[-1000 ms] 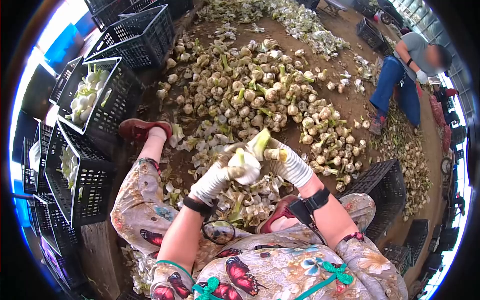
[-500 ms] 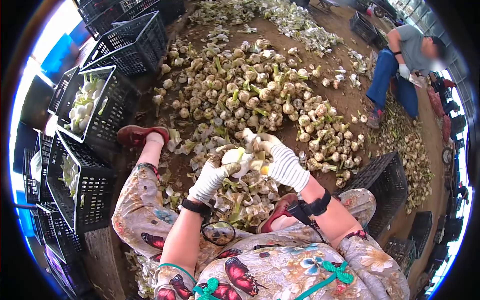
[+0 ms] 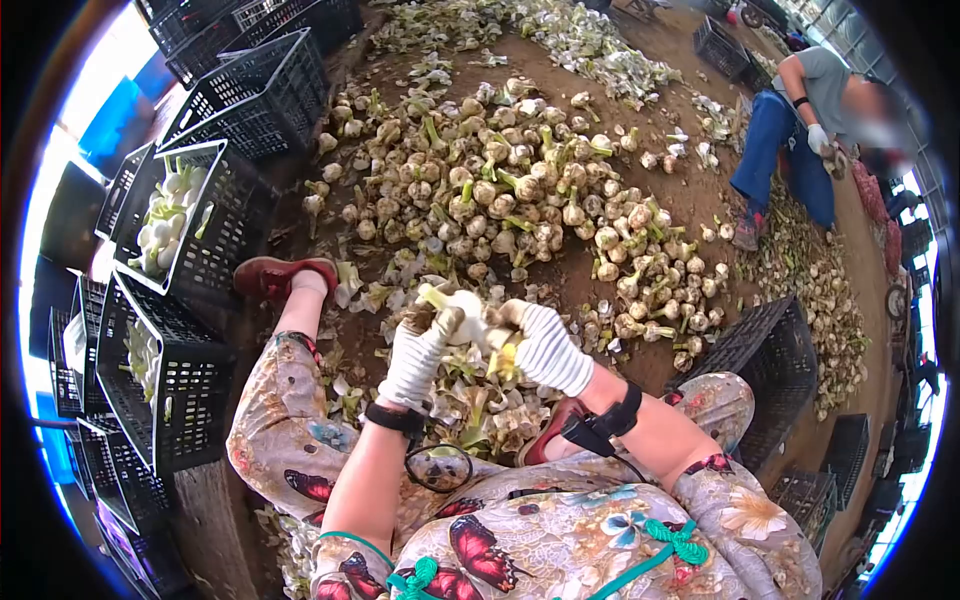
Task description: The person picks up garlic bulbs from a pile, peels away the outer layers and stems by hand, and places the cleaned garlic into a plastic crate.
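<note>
In front of my knees, my left hand, in a striped glove with soiled fingertips, is closed around a white garlic bulb. The bulb's pale stem stub points up and to the left. Just right of it, my right hand, gloved alike, has its fingers curled together near the bulb's side. A yellowish piece shows below those fingers; blur hides whether it is peel or a tool. Peeled skins and leaves lie on the ground beneath both hands.
A heap of unpeeled garlic spreads ahead. Black crates stand at left, one holding white bulbs. Another black crate sits at right beside my knee. At upper right, a person in jeans and gloves sits near more garlic.
The bulb in my left hand has turned and risen slightly; its stem now points up-left. My right hand has shifted a little left and down. The other person's gloved hand has moved.
</note>
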`<state>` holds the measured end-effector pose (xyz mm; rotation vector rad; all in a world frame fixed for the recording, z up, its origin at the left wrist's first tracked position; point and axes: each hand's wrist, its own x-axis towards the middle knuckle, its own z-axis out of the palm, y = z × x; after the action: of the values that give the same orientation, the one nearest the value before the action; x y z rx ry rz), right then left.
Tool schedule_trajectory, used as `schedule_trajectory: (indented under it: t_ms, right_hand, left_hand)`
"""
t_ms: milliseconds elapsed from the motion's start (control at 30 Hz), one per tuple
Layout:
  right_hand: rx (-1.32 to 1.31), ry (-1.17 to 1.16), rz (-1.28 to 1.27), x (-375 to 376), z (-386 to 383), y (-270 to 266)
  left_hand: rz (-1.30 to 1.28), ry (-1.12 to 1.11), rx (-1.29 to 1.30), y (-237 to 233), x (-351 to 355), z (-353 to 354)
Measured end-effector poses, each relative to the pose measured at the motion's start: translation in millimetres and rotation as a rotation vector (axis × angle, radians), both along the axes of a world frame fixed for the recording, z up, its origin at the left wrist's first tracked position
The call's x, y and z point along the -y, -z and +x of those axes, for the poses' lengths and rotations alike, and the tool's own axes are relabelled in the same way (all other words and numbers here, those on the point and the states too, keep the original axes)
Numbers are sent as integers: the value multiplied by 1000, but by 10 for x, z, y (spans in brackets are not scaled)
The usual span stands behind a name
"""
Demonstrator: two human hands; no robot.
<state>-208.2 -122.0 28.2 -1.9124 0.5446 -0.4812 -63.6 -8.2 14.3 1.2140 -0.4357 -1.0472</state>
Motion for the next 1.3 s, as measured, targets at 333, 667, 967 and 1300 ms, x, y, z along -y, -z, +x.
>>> schedule_trajectory:
  t_ms: [333, 667, 967, 1300]
  right_hand:
    - [-730, -274, -227, 254, 139, 635]
    - [150, -66, 537, -348, 239, -189]
    - [-259, -298, -90, 303, 84, 521]
    - [-767, -167, -103, 723, -247, 1055]
  left_hand:
    - [-150, -132, -121, 91, 16, -5]
    - [-41, -319, -644, 141, -4, 140]
    - [57, -368, -642, 186, -10, 220]
    - [-668, -499, -395, -711, -383, 1469]
